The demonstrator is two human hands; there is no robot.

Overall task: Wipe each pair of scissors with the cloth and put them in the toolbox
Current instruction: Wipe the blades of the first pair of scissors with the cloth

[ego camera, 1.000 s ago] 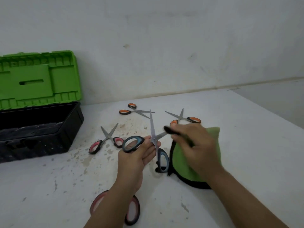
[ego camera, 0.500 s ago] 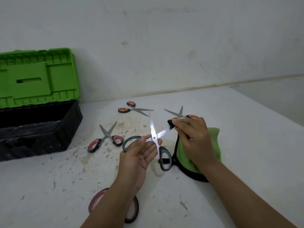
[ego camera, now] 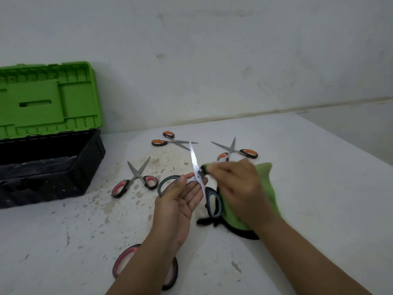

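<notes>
A person's two bare hands work above a stained white desk (ego camera: 297, 188). The left hand (ego camera: 180, 201), palm up at the centre, holds a pair of grey-handled scissors (ego camera: 198, 177) with its thumb and fingers pinched near the pivot, one blade pointing toward 12 o'clock. The right hand (ego camera: 238, 188), just at 3 o'clock of the left, has its grip closed on a green cloth (ego camera: 265, 188) with black trim and presses a fold of it against the scissors' other blade; that hand is blurred. At 9 o'clock stands the toolbox (ego camera: 49, 165), black, with its green lid raised. Pink-handled scissors (ego camera: 136, 177) lie open between the toolbox and the hands. Two orange-handled pairs lie at 12 o'clock (ego camera: 170, 141) and 1 o'clock (ego camera: 236, 151). Another pink-handled pair (ego camera: 170, 275) lies at 6 o'clock, partly hidden under the left forearm.
</notes>
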